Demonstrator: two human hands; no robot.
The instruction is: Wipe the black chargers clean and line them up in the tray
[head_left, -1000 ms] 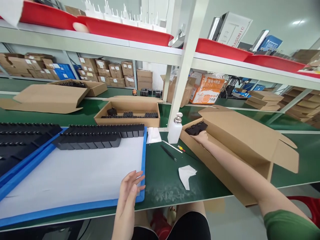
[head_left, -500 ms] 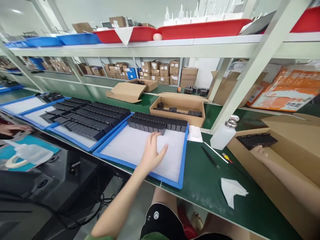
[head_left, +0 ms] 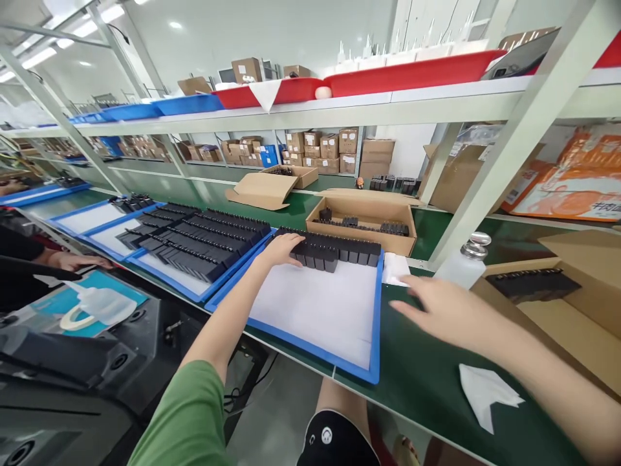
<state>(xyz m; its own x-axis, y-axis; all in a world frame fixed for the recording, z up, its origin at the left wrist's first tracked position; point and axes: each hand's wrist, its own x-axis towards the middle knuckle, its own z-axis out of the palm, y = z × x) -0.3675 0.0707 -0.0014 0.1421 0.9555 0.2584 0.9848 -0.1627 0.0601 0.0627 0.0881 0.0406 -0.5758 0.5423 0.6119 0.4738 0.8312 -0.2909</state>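
Observation:
My left hand (head_left: 281, 249) rests on the left end of a row of small black parts (head_left: 339, 249) lined up at the far side of a blue-rimmed tray (head_left: 373, 323) with a white sheet. Whether its fingers grip a part I cannot tell. My right hand (head_left: 444, 310) hovers open over the green bench just right of the tray, holding nothing. A cardboard box (head_left: 557, 317) at the right holds a strip of black parts (head_left: 531, 285).
More blue trays with several rows of black parts (head_left: 194, 239) run along the bench to the left. A white bottle (head_left: 466, 265), a white tissue (head_left: 488, 391), an open box (head_left: 363, 220) and a shelf post (head_left: 504, 149) stand nearby. Another person's hand (head_left: 72, 261) works at the far left.
My left hand moved forward from the white sheet onto the row of black parts. My right hand left the cardboard box and came over the bench beside the tray.

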